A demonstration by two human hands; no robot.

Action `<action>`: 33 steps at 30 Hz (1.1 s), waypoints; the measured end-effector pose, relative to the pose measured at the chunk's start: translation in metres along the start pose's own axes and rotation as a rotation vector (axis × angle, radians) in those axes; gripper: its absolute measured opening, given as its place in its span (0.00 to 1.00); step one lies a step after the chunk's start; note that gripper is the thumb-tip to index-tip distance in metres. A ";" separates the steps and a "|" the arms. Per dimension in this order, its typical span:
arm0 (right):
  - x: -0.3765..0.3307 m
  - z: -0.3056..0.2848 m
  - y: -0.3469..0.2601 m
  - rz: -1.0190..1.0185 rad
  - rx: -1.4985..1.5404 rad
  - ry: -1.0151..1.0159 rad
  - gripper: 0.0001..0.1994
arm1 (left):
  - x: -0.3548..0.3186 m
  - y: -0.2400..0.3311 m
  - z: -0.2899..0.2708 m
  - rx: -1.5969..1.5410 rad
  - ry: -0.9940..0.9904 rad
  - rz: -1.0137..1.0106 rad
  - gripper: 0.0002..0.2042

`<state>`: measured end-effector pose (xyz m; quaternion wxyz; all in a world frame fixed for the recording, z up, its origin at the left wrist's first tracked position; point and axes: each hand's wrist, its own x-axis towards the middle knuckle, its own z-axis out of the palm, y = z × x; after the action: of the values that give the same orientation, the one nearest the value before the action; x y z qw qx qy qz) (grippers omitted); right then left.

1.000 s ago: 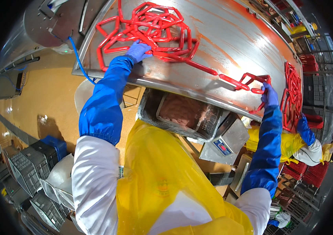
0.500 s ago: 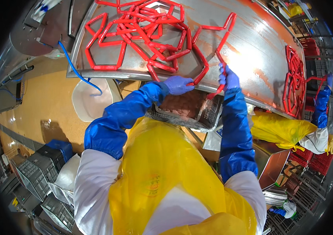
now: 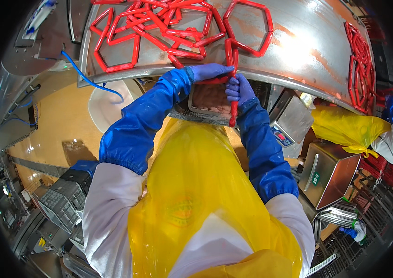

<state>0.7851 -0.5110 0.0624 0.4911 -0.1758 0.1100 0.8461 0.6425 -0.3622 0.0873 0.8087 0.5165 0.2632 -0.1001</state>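
Red linked sausages [image 3: 159, 44] lie in a tangled heap along the steel table [image 3: 293, 58], and one length loops over to the right. My gloved left hand [image 3: 210, 71] is closed on the sausage chain at the table's front edge, its fingers pointing right. Right beside it, my gloved right hand [image 3: 239, 89] is wrapped around the same chain. A sausage link [image 3: 233, 113] hangs down below that fist. Beneath both hands is a dark crate [image 3: 192, 114] holding pinkish ground meat [image 3: 211, 98].
A white tub [image 3: 101, 111] stands left of the crate, with a blue hose [image 3: 90, 81] running over it. To the right are a scale [image 3: 293, 120] and a steel bin [image 3: 328, 173]. Another pile of sausages [image 3: 359, 69] lies near a co-worker in a yellow apron [image 3: 344, 127].
My right hand has moved left and down, up against my left hand. The chain on the right now forms a closed loop, with its two strands meeting at my hands.
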 end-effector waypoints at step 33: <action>-0.008 0.113 -0.023 -0.782 -2.443 0.623 0.13 | -0.021 0.014 0.007 -0.162 0.400 0.448 0.17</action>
<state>0.7874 -0.4652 0.1684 0.1820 -0.7089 -0.6694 0.1275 0.6333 -0.3643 0.1117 0.7813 0.5048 0.3039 0.2057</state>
